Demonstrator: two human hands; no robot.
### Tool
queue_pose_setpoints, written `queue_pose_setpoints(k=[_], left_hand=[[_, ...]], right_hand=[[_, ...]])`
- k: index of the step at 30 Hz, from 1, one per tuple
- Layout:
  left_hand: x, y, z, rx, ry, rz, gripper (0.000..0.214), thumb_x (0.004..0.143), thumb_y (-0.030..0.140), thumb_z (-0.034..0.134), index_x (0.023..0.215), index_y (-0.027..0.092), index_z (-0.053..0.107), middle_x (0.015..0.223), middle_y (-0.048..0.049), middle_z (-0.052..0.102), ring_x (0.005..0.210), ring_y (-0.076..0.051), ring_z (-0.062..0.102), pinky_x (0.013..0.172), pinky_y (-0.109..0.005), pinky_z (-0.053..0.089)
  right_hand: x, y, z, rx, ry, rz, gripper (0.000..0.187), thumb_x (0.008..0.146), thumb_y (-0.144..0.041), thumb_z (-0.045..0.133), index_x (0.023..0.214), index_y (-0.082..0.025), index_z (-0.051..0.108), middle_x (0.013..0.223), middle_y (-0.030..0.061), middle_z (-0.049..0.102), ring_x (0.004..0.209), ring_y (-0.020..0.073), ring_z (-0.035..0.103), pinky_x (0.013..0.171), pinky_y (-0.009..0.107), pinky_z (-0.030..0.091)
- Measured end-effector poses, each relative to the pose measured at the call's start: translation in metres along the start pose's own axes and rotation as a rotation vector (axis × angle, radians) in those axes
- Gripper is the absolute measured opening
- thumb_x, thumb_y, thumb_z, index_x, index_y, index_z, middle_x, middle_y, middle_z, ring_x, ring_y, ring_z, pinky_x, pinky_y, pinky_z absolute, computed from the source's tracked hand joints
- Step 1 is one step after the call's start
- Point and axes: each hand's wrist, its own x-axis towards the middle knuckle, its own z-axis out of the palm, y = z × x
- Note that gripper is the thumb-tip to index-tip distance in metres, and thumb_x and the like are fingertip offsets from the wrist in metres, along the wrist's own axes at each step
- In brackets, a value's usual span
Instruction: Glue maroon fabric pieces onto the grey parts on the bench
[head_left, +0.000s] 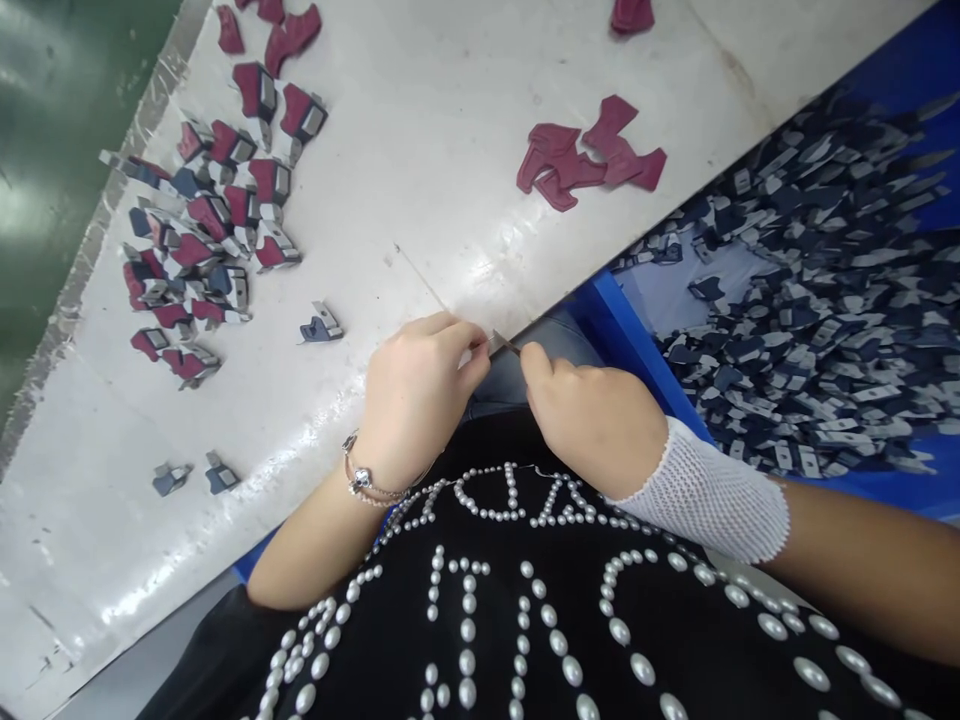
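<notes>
My left hand point(424, 375) is closed in a pinch at the table's front edge. Whatever small piece sits between its thumb and fingers is mostly hidden. My right hand point(592, 415), just to the right, is closed around a thin pointed metal blade point(507, 344) whose tip points at the left fingertips. A thin pale strand point(420, 277) runs over the table from beside my left knuckles. To the left lies a lone grey-and-navy part point(321, 324), with two similar parts point(196, 474) nearer the front.
Maroon-covered parts point(206, 215) form a pile on the white table point(420, 120) at left. Loose maroon pieces point(592, 155) lie at the back right. Right of the table, a blue bin point(634, 330) holds many navy-and-grey parts point(817, 300).
</notes>
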Motion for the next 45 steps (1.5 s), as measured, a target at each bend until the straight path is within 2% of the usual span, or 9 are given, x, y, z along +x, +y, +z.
queue_pose_setpoints(k=[7,11,17,21,25,31,37,43,45], left_hand=[[0.001,-0.003,-0.001,-0.055,-0.024,0.027,0.010,0.091,0.026,0.063,0.088,0.022,0.072,0.087,-0.0013,0.074,0.080,-0.018,0.067,0.075,-0.033,0.051],[-0.004,-0.004,-0.008,-0.158,0.020,0.075,0.010,0.093,0.026,0.063,0.090,0.022,0.071,0.088,-0.0004,0.076,0.081,-0.016,0.068,0.076,-0.031,0.053],[-0.019,-0.002,-0.020,-0.484,0.065,0.033,0.004,0.088,0.025,0.071,0.090,0.023,0.074,0.089,0.0033,0.078,0.082,-0.010,0.071,0.077,-0.023,0.057],[-0.026,-0.003,-0.022,-0.828,-0.009,-0.026,0.011,0.084,0.018,0.074,0.091,0.027,0.076,0.092,0.0033,0.079,0.087,-0.013,0.074,0.079,-0.027,0.062],[-0.030,-0.004,-0.024,-1.106,-0.083,0.017,0.024,0.081,0.008,0.074,0.094,0.029,0.078,0.093,0.0024,0.079,0.090,-0.017,0.075,0.085,-0.034,0.065],[-0.032,-0.006,-0.028,-1.217,-0.103,0.050,0.027,0.081,0.008,0.075,0.095,0.031,0.079,0.091,0.0013,0.079,0.086,-0.019,0.076,0.086,-0.040,0.066],[-0.035,-0.011,-0.028,-1.260,-0.120,0.120,0.026,0.080,0.006,0.075,0.098,0.024,0.079,0.093,-0.0030,0.080,0.086,-0.020,0.076,0.082,-0.036,0.067],[-0.030,-0.014,-0.011,-1.261,-0.160,-0.235,0.006,0.087,0.024,0.072,0.089,0.023,0.077,0.086,-0.0011,0.079,0.082,-0.015,0.074,0.076,-0.026,0.063],[-0.024,-0.016,-0.006,-1.158,-0.155,-0.313,0.012,0.088,0.033,0.071,0.089,0.022,0.076,0.086,-0.0013,0.078,0.078,-0.014,0.073,0.072,-0.023,0.061]], right_hand=[[0.003,0.000,-0.003,0.016,-0.019,-0.020,0.027,0.095,-0.011,0.028,0.102,-0.014,0.053,0.065,0.0052,0.059,0.053,0.0193,0.062,0.043,0.023,0.011],[-0.001,0.013,-0.012,0.049,0.009,-0.025,0.018,0.098,-0.020,0.035,0.093,-0.016,0.051,0.054,0.0001,0.050,0.043,0.0143,0.050,0.042,0.022,0.011],[-0.014,0.034,-0.027,0.365,0.321,-0.087,0.027,0.102,-0.025,0.035,0.076,-0.017,0.039,0.045,-0.0071,0.030,0.034,0.0061,0.027,0.037,0.017,0.014],[-0.024,0.034,-0.037,0.446,0.358,-0.183,0.029,0.103,-0.026,0.036,0.075,-0.019,0.037,0.045,-0.0079,0.030,0.034,0.0062,0.029,0.037,0.018,0.018],[-0.028,0.030,-0.046,0.436,0.363,-0.233,0.031,0.103,-0.026,0.035,0.073,-0.020,0.038,0.044,-0.0074,0.030,0.034,0.0077,0.030,0.036,0.021,0.019],[-0.031,0.026,-0.051,0.473,0.328,-0.284,0.029,0.102,-0.024,0.034,0.074,-0.021,0.040,0.049,-0.0057,0.040,0.038,0.0095,0.039,0.038,0.025,0.021],[-0.038,0.024,-0.054,0.474,0.324,-0.280,0.027,0.100,-0.023,0.035,0.075,-0.019,0.044,0.053,-0.0055,0.041,0.042,0.0076,0.042,0.043,0.024,0.022],[-0.030,0.020,-0.039,0.324,0.418,-0.316,0.023,0.098,-0.019,0.039,0.076,-0.019,0.045,0.053,-0.0054,0.040,0.042,0.0100,0.041,0.045,0.024,0.022],[-0.020,0.019,-0.028,0.229,0.442,-0.295,0.021,0.096,-0.017,0.042,0.075,-0.018,0.044,0.051,-0.0055,0.037,0.040,0.0109,0.040,0.044,0.023,0.019]])
